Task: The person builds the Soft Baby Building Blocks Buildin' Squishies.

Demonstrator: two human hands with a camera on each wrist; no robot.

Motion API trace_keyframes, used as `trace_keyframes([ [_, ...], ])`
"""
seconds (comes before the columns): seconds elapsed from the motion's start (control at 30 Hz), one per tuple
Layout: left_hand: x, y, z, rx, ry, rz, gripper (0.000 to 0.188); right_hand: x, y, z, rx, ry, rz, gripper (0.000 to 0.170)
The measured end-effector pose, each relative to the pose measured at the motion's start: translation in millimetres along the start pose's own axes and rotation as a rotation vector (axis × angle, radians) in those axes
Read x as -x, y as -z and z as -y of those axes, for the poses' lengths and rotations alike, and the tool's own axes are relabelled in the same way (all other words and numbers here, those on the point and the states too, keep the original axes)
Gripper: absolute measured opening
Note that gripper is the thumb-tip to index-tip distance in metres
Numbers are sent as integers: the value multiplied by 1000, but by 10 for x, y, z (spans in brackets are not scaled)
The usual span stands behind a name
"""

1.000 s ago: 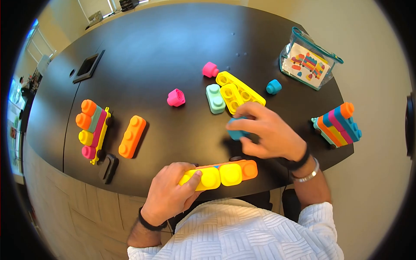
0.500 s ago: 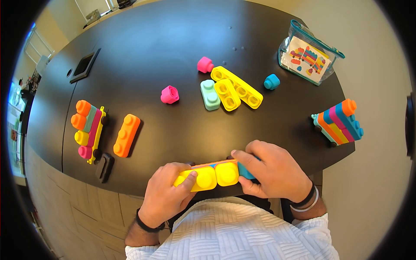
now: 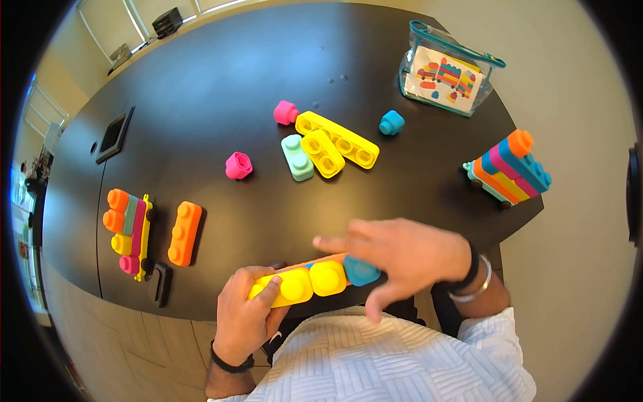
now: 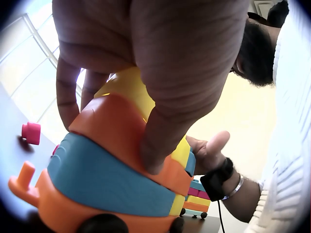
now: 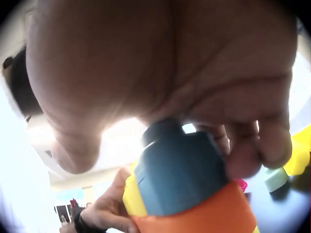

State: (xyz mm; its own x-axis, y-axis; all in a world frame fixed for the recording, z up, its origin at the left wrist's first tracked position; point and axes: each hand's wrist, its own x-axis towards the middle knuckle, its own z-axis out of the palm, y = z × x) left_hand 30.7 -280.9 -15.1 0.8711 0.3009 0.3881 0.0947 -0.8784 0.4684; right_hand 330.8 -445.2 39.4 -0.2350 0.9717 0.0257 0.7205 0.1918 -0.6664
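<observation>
Wheeled stack of multicoloured plastic blocks (image 3: 328,278): left hand (image 3: 242,313) grips its left end, right hand (image 3: 408,258) is open over its right end, where blue knobbed plastic block (image 3: 360,272) sits; pressing straight down, stack braced, should seat it evenly

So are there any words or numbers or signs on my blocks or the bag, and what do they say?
No words, brands or numbers can be read.
Card in the bag: a picture of colourful blocks; any writing there is too small to read.
Yellow block and blue block by the hands: no writing seen.
Other blocks on the table: none seen either.
</observation>
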Motion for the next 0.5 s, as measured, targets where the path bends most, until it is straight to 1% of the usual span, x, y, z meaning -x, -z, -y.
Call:
trace_keyframes([
  [0.03, -11, 12, -4, -22, -20, 13, 60, -4, 31, -166, -121, 5, -14, 92],
  [0.07, -12, 15, -6, -23, -31, 15, 60, -60, 123, -294, -154, -184, 39, 83],
  [0.1, -6, 5, -5, -9, -23, 14, 60, -100, 95, -589, -80, -91, -181, 78],
  [0.13, -3, -6, -1, 4, -15, 9, 59, -134, 139, -724, 132, -243, -278, 77],
  [0.17, 5, -16, 1, -2, -24, 3, 59, -170, 171, -802, 311, -344, -359, 78],
  [0.2, 19, -28, 3, 13, -11, -1, 59, -214, 156, -995, 451, -410, -422, 80],
  [0.23, 23, -36, 1, 29, 6, -5, 59, -236, 124, -1217, 529, -386, -508, 80],
  [0.3, 26, -40, -18, 22, 8, -13, 59, -307, 107, -1568, 432, -436, -490, 73],
  [0.33, 28, -38, -23, 19, 11, -16, 59, -343, 123, -1599, 431, -433, -491, 73],
  [0.4, 37, -39, -22, 7, 11, -14, 60, -426, 146, -1623, 383, -539, -373, 60],
  [0.43, 40, -42, -25, -2, 13, -10, 60, -453, 159, -1611, 382, -536, -372, 60],
  [0.5, 35, -46, -28, 13, 12, -14, 59, -500, 181, -1569, 290, -562, -354, 55],
])
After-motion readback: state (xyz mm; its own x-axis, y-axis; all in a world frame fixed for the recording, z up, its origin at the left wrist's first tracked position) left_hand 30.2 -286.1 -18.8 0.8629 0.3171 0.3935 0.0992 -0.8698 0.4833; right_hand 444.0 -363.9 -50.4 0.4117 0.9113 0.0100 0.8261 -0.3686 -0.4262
